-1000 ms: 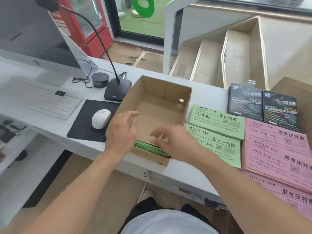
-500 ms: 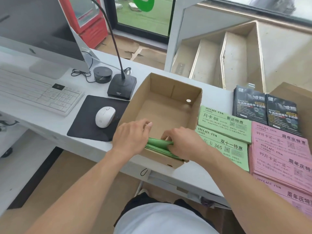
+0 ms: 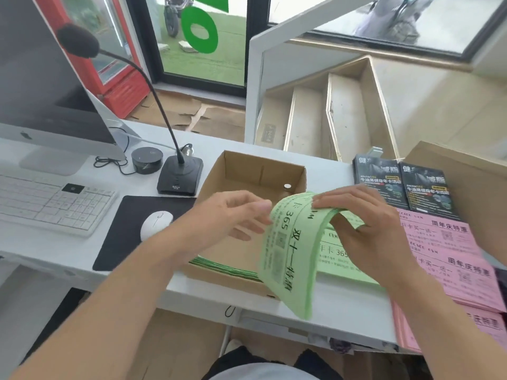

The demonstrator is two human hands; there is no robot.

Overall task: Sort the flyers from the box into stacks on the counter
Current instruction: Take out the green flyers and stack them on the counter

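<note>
While held above the box: the green flyers point(image 3: 288, 250) bend in an arch over the cardboard box point(image 3: 263, 171), near its right wall.
Right hand point(image 3: 365, 229): pinches the top edge of the bundle – thumb beneath, fingers on top – to the right of the box.
Left hand point(image 3: 233, 218): fingers loosely spread, gripping nothing, just left of the bundle's curved face; whether it touches the paper cannot be told.
Box contents: more green flyers point(image 3: 225, 267) lie along its near wall.
Right of the box: a green stack point(image 3: 340, 259) on the white counter point(image 3: 208, 144), then pink stacks point(image 3: 452, 259), with dark flyers point(image 3: 400, 185) beyond.
</note>
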